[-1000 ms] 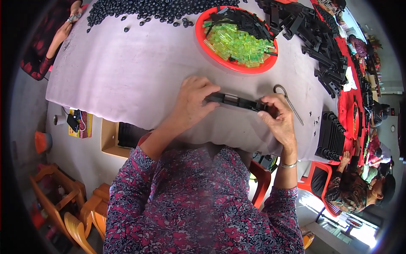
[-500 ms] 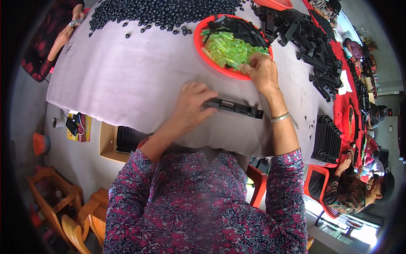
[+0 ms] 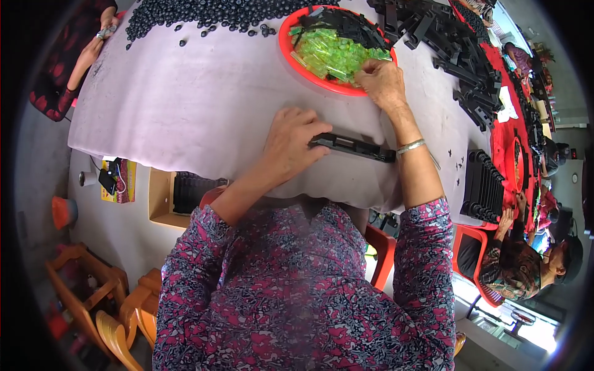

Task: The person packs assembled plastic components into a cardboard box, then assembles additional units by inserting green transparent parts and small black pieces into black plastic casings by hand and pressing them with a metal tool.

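Over the near side of a cloth-covered table (image 3: 185, 105), a left hand (image 3: 294, 139) pinches one end of a black bar (image 3: 352, 148) whose recesses look open, suggesting unfinished work. To the right sits a neat stack of long black pieces (image 3: 484, 185), possibly completed. Farther out, the right hand (image 3: 383, 81) bunches its fingers at green pieces (image 3: 328, 54) in a red basin (image 3: 303, 71); whether they grip one cannot be told. Beyond, a loose heap of black parts (image 3: 461, 69) seemingly remains.
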A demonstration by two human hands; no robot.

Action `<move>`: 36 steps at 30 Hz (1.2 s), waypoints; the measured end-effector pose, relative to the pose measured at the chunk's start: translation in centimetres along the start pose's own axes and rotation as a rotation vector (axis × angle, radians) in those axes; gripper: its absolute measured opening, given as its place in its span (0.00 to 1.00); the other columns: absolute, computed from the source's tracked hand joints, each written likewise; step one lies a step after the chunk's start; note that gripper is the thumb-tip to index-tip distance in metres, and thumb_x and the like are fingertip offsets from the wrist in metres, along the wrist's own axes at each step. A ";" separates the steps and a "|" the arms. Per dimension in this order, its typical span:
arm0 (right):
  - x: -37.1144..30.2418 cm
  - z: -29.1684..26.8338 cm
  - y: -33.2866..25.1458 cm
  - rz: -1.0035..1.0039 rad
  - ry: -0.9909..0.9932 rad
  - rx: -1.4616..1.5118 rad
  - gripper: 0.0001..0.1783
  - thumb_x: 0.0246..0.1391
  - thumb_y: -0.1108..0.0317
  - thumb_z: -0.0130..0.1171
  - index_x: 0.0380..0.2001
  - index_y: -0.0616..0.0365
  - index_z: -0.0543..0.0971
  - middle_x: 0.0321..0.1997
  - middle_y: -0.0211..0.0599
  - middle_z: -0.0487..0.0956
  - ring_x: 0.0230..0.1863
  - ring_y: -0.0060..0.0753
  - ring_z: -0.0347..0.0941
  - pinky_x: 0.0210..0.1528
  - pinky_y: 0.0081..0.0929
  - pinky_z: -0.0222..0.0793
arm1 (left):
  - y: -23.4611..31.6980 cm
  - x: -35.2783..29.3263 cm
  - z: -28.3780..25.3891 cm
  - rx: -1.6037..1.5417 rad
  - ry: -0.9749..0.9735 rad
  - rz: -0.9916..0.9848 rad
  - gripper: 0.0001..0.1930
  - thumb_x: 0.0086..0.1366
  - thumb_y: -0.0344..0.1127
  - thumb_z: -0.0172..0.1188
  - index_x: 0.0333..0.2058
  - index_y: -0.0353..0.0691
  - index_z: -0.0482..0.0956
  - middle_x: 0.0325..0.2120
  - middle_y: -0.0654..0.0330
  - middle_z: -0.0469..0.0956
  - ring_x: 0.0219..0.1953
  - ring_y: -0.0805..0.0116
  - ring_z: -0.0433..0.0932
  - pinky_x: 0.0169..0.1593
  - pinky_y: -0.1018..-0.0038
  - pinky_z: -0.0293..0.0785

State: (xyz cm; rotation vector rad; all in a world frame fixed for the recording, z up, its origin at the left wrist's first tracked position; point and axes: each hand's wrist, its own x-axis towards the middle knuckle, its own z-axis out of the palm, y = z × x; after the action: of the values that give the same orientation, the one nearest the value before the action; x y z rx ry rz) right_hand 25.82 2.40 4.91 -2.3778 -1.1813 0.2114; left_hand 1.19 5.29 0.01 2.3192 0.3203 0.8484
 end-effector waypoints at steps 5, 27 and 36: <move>-5.2 -4.8 0.2 -0.256 -0.136 0.095 0.08 0.56 0.73 0.60 0.37 0.63 0.84 0.28 0.34 0.81 0.28 0.23 0.75 0.34 0.25 0.72 | 0.1 -0.6 0.0 0.002 -0.025 0.003 0.19 0.48 0.35 0.72 0.40 0.39 0.82 0.33 0.59 0.74 0.41 0.57 0.73 0.55 0.59 0.62; -16.9 -0.4 -0.6 -0.127 0.108 0.324 0.07 0.47 0.76 0.71 0.29 0.60 0.81 0.27 0.35 0.80 0.27 0.27 0.76 0.33 0.26 0.71 | 0.3 -0.8 0.8 -0.079 -0.025 0.042 0.20 0.42 0.32 0.73 0.37 0.40 0.82 0.30 0.61 0.73 0.37 0.58 0.72 0.51 0.61 0.65; -16.9 -0.1 -0.6 -0.046 0.126 0.392 0.06 0.48 0.76 0.71 0.28 0.61 0.82 0.27 0.37 0.80 0.25 0.28 0.76 0.31 0.27 0.72 | 0.4 -0.5 0.7 -0.083 -0.052 0.027 0.20 0.42 0.34 0.74 0.37 0.39 0.82 0.30 0.61 0.73 0.38 0.58 0.72 0.52 0.61 0.65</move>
State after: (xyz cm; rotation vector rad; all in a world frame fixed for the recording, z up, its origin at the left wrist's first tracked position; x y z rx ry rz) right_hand 15.06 -10.58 4.07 -1.9910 -1.0270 0.2486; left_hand 1.23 4.43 -0.42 2.2692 0.2280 0.7983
